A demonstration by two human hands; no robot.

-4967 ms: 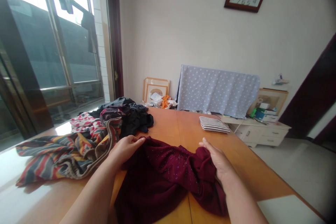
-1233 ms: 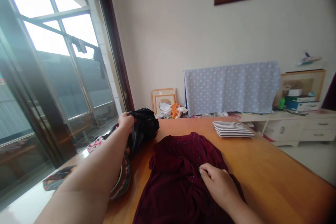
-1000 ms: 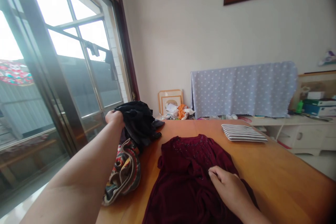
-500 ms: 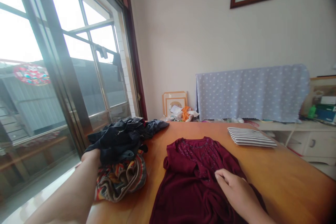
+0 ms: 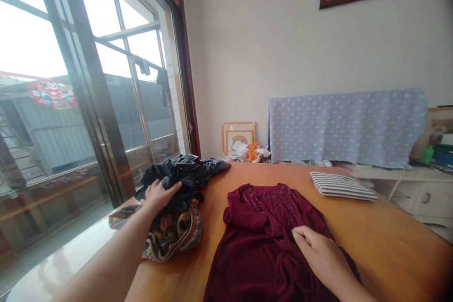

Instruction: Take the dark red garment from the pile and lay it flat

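Observation:
A dark red beaded top (image 5: 262,226) lies spread on the wooden table (image 5: 371,231). My right hand (image 5: 318,257) rests flat on its lower right part, fingers loosely curled. My left hand (image 5: 159,194) reaches out to the left and lies on a dark navy garment (image 5: 184,177), fingers apart on the cloth. That garment tops a heap with a striped multicoloured cloth (image 5: 177,236) under it, at the table's left edge by the window.
A folded black-and-white striped cloth (image 5: 341,185) lies at the table's far right. Behind the table stand picture frames (image 5: 238,133), a dotted blue cover (image 5: 347,125) and a white cabinet (image 5: 414,188). A large window (image 5: 88,85) runs along the left.
My left hand pulled the dark garment up from the far side of the heap and laid it down on top, then came to rest on it. The right hand stayed on the red top.

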